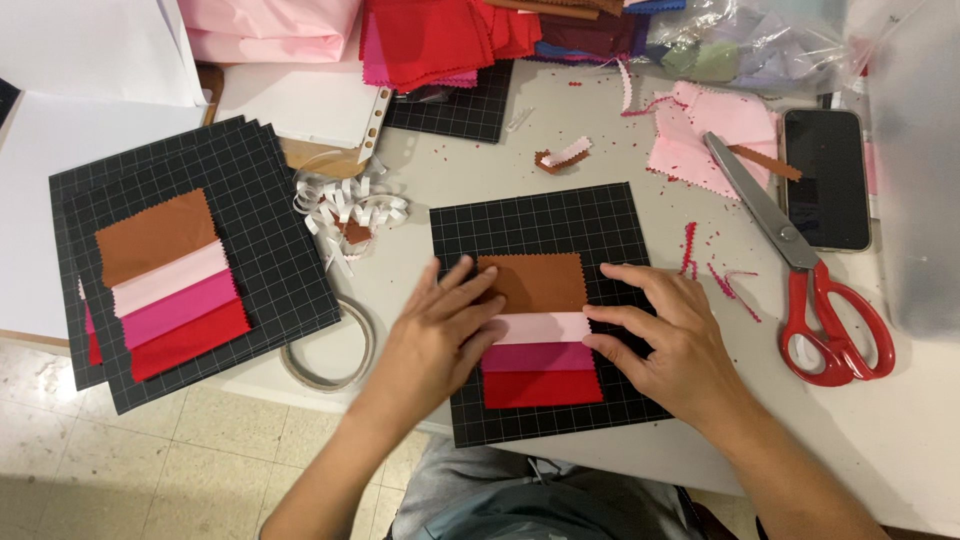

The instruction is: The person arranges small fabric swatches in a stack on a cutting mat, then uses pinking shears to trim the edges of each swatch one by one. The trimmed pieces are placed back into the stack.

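While your left hand (440,325) lies flat with fingers spread on the left edge of the swatches, your right hand (665,335) presses open fingertips against their right edge; neither grips anything. Both rest on the black grid card (540,215) at the centre of the frame, on the desk (470,170). Four fabric strips sit on it: brown swatch (535,280) on top, then pale pink strip (545,328), magenta strip (538,356) and red strip (543,388). That matches the finished card (175,285) on the stack at the left of the frame, so this card looks nearly complete, with only smoothing left, I judge. Red-handled pinking shears (800,270) lie at right, beside a phone (825,178).
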